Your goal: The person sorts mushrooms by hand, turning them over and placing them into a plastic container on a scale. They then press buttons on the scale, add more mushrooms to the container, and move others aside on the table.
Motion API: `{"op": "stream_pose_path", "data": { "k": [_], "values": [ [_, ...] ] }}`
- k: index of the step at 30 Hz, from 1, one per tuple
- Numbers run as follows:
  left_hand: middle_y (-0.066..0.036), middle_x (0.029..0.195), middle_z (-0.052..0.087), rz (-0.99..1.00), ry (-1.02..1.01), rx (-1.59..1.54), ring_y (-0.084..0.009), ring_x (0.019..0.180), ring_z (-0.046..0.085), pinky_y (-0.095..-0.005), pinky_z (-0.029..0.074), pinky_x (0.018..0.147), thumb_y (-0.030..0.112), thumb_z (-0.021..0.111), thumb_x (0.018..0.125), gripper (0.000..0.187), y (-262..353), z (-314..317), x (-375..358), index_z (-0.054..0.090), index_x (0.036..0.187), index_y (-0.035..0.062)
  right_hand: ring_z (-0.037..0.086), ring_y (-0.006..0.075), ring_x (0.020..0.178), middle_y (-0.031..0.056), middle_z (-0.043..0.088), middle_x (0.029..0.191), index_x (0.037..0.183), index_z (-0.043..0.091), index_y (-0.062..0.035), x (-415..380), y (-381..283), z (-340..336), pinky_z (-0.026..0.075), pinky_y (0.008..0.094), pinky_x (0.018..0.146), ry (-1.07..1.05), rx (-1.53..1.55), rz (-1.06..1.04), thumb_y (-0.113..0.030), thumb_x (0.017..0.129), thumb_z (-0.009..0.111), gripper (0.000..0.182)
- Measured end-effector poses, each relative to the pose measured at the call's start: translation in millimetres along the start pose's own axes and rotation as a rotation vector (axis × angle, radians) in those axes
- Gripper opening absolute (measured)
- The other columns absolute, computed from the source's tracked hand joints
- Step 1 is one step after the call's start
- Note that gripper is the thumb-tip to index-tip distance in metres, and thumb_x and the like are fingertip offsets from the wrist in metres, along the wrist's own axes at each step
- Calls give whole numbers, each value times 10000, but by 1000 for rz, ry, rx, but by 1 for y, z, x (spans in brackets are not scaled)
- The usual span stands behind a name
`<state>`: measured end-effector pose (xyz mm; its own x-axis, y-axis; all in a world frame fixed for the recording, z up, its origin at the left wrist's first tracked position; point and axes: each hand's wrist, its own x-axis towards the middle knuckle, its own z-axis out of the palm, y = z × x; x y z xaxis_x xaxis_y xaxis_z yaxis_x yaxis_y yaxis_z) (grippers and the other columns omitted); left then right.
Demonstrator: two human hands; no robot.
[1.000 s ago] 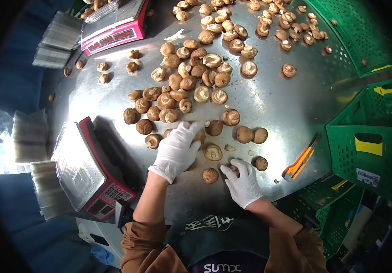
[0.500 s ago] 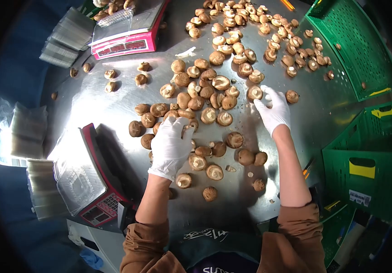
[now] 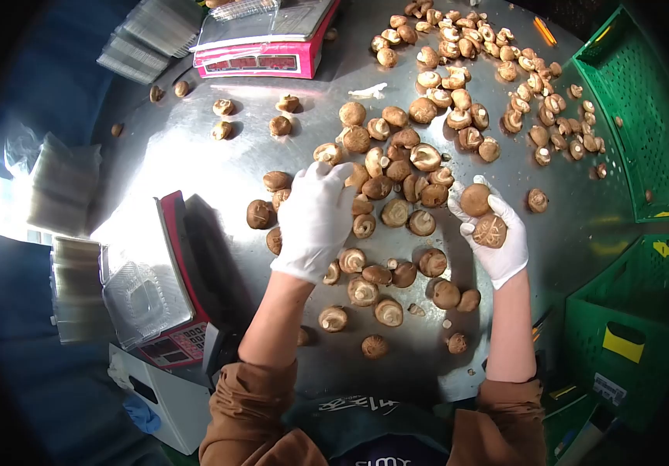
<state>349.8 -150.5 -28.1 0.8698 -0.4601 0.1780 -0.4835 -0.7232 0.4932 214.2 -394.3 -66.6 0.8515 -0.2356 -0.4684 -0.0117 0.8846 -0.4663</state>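
Observation:
Shiitake mushrooms (image 3: pixel 395 213) lie in a loose group on the metal table, some cap up, others stem up. My left hand (image 3: pixel 311 221), in a white glove, is over the left side of this group. Its fingers bend down, close to a brown cap, and whatever they grip is hidden beneath them. On the right, my gloved right hand (image 3: pixel 505 248) is turned palm up, its fingers curled around two shiitake: a smooth brown cap (image 3: pixel 475 199) and a cap with pale cracks (image 3: pixel 490 231).
Pink scales stand at the back left (image 3: pixel 257 62) and front left (image 3: pixel 165 279), the nearer bearing a clear plastic tray (image 3: pixel 142 303). Stacked trays (image 3: pixel 78 287) line the left edge. More mushrooms (image 3: pixel 536 81) spread at the back right, beside green crates (image 3: pixel 629 116).
My right hand has turned palm up and now has two mushrooms in it, lifted off the table. My left hand has shifted a little further up the group. The whole view has moved slightly.

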Motion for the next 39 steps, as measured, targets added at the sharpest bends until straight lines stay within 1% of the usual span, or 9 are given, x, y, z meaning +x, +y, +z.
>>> {"op": "stream_pose_path", "data": {
  "k": [6,12,17,19,24,29,30,33,39],
  "values": [
    [-119,1142,657,-117,-487,195,-303,1054,625,-388,507,892,225,700,793,437,-7,23,51,649,1222,158,585,379,1162,191,540,1347,1440,433,-127,-21,16,19,508,365,785,-165,35,86,-269,1005,468,459],
    [-141,1029,655,-7,-424,210,-358,981,627,-425,517,820,156,711,755,527,-15,27,36,513,1243,139,567,361,1178,168,546,1341,1404,462,-43,-34,22,27,498,385,805,-124,-24,42,-280,999,475,469],
    [-100,1048,650,-168,-320,-751,-178,872,628,-303,523,788,138,722,837,450,-8,4,-1,552,1252,103,580,323,1169,168,571,1307,1336,511,-35,-48,21,41,479,340,736,-137,-45,34,-310,999,480,436],
    [-57,1178,602,-453,-559,-1403,-179,978,595,-313,500,868,176,686,897,525,4,-29,-20,493,1381,112,619,322,1059,176,602,1240,1282,546,-42,-54,27,45,489,347,712,-69,32,44,-333,992,493,414],
    [-127,1482,411,-370,-575,-2160,-226,1312,460,-334,383,1082,199,566,925,630,-2,-20,-71,336,1470,-20,614,291,1072,142,639,1173,1235,569,-57,-68,38,52,527,384,740,-106,106,136,-303,979,532,357],
    [-211,1390,469,-223,-876,-2673,-250,1092,600,-289,581,695,262,482,980,574,-10,-18,-93,324,1481,31,627,283,1078,141,649,1168,1247,566,-62,-90,50,81,546,371,745,-128,132,187,-293,981,532,354],
    [-229,1316,514,-360,-764,-2532,-234,945,631,-255,544,499,327,461,1001,555,-9,-23,-98,332,1470,57,626,280,1085,138,648,1176,1247,566,-63,-92,53,82,546,367,740,-125,110,190,-284,982,531,347],
    [-205,1276,549,-735,-497,-2250,-240,937,624,-262,552,522,380,471,998,555,-11,-43,-115,373,1433,51,630,217,1060,83,655,1148,1230,581,-85,-95,69,79,533,337,761,-150,40,207,-235,977,543,296],
    [-114,1161,592,-383,-397,-1785,-171,885,625,-307,547,753,350,579,956,472,-11,-79,-135,505,1312,48,580,116,1085,38,621,1125,1194,602,-37,-106,124,125,477,270,932,-200,-315,67,-150,990,527,245]
  ]
}}
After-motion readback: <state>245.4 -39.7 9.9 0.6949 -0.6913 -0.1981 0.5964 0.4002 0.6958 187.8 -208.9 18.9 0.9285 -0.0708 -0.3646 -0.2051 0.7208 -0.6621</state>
